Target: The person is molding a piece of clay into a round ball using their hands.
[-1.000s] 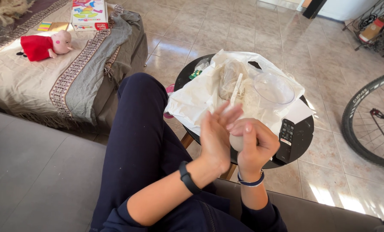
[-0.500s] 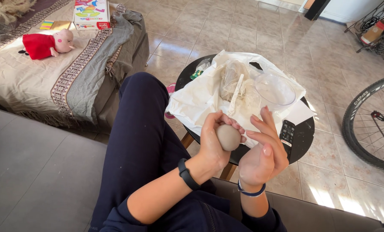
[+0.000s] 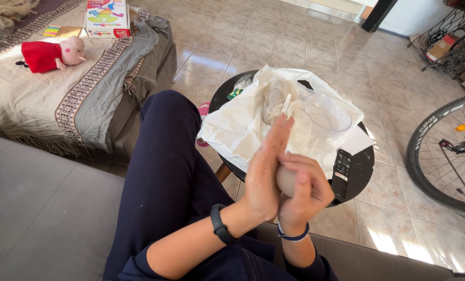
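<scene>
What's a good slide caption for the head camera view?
Left hand and right hand press a clay ball over a paper-covered round table.

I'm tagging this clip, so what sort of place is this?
Most likely a living room at home: a sofa, a covered bed with a plush toy, a small round table on a tiled floor, and a bicycle wheel.

Home: bed (image 3: 45,109), plush toy (image 3: 50,53), bicycle (image 3: 445,151)
</scene>
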